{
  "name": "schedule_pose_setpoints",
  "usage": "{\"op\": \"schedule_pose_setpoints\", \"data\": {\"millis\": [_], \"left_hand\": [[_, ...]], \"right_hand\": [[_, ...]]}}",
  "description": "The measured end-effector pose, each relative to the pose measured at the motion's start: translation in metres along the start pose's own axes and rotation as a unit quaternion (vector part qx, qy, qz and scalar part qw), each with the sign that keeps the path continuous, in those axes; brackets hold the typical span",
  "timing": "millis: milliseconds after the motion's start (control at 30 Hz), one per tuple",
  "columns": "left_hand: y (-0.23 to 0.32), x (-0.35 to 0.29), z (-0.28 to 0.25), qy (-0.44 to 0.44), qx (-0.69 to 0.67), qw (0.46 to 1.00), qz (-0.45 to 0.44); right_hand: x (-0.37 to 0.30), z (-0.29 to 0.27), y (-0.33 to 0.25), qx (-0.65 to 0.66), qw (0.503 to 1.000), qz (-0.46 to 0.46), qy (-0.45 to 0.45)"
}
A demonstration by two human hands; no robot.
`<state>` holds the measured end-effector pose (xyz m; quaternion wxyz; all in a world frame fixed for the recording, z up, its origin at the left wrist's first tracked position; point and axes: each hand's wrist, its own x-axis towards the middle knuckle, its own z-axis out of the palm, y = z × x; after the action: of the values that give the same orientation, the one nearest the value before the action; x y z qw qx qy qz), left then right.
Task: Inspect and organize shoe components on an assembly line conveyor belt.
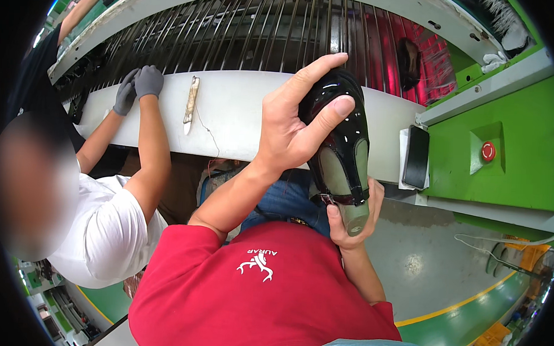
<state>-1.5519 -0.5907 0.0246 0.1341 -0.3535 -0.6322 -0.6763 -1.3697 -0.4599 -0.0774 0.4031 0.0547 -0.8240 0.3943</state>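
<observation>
A glossy black shoe is held up before me, toe pointing away. A greenish shoe last fills it and shows in the side opening and at the heel end. A strap with a small buckle crosses near the heel. My left hand grips the toe part, its thumb over the upper and its index finger stretched along the far tip. Around the heel end of the last, my right hand is closed, thumb on one side and fingers on the other.
Metal rollers run behind the white table ledge. A white-handled tool and a phone lie there. Another dark shoe sits under red light. A co-worker's gloved hands rest at left. A green machine panel has a red button.
</observation>
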Motion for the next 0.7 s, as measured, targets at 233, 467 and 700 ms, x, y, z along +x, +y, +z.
{"op": "schedule_pose_setpoints", "data": {"millis": [233,467,700], "left_hand": [[-0.017,-0.001,0.001,0.058,-0.010,0.998,-0.023],[-0.048,-0.019,-0.022,0.012,-0.090,0.984,-0.155],[-0.056,-0.044,-0.025,-0.203,0.043,0.959,-0.191]], "right_hand": [[0.022,-0.011,0.007,-0.002,1.000,0.010,-0.012],[0.121,-0.078,-0.006,-0.037,0.994,-0.038,-0.099],[0.234,-0.091,-0.028,-0.117,0.961,-0.071,-0.238]]}}
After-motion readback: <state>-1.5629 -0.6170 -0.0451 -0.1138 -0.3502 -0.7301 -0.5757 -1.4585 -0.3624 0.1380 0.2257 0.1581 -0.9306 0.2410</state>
